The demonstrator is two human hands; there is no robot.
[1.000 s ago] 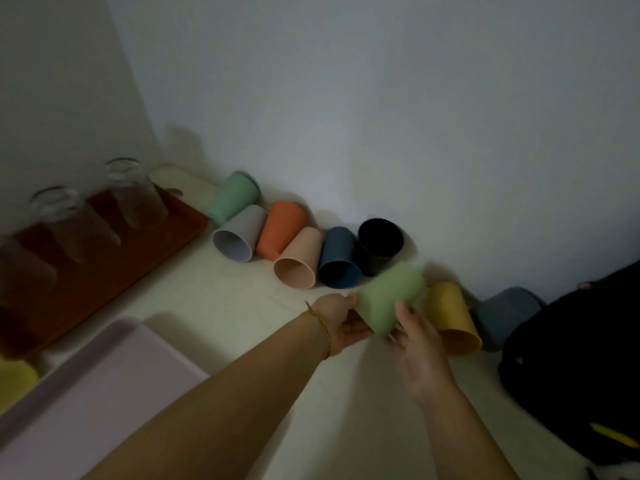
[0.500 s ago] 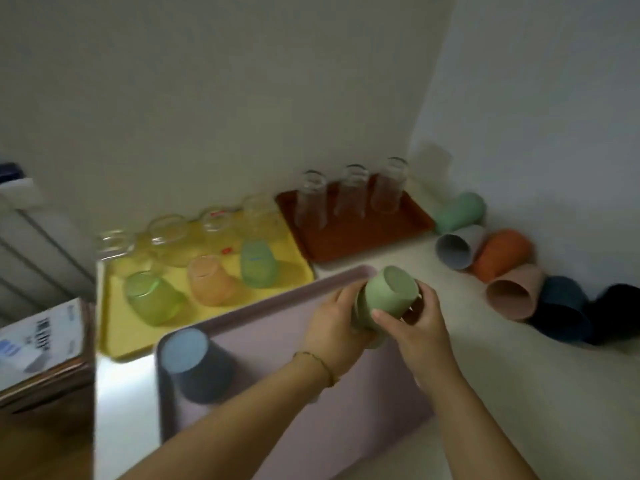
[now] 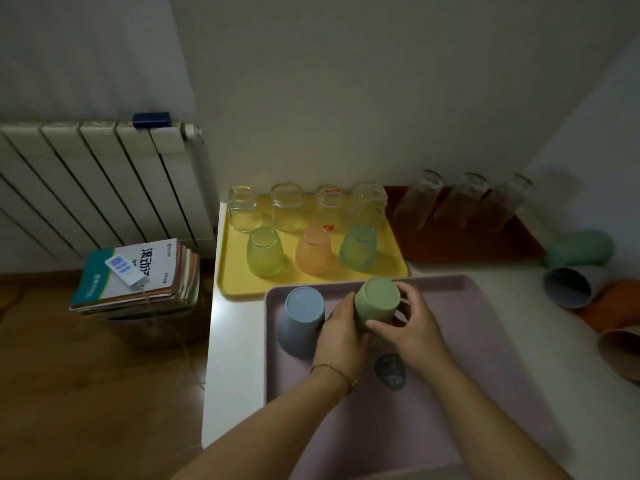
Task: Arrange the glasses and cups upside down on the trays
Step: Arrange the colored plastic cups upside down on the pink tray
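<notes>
Green cup (image 3: 377, 303) has come from the wall-side row to over the pink tray (image 3: 485, 341), turned base-up. Left hand (image 3: 341, 336) grasps its left side, right hand (image 3: 412, 323) its right, fingers curled round the matte wall; both forearms reach forward. Just left of the left hand, an inverted blue cup (image 3: 301, 320) on the same tray. Beyond the hands, frosted tumblers on a yellow tray (image 3: 311, 282). Far right, matte cups on their sides on the table (image 3: 519, 289).

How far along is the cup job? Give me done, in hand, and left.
Done: glasses stand inverted on the yellow tray and red tray; a blue cup sits inverted on the pink tray. In hand: left hand and right hand hold the green cup base-up. Left: cups lying on the counter.
</notes>
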